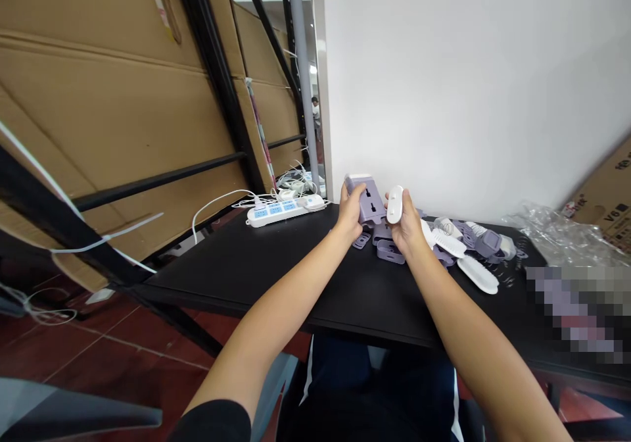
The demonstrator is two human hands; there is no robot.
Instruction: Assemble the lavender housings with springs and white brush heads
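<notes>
My left hand (350,210) is closed around a purple plastic housing (371,204), whose flat face shows two dark keyhole slots. Beside it, my right hand (409,221) grips a white oval plastic part (395,205) with small raised pegs on its face. The two parts are held close together, a narrow gap between them, above the black table (305,271). Under and between my hands lie purple pieces, among them an oval ring-shaped part (390,252) and a small flat slotted plate (361,240).
To the right are white bristled brush heads (449,242), a white oval piece (478,275) and more purple parts (488,243). A white power strip (283,210) with cables sits at the back left. Clear plastic wrap (557,231) and a cardboard box (606,198) stand far right.
</notes>
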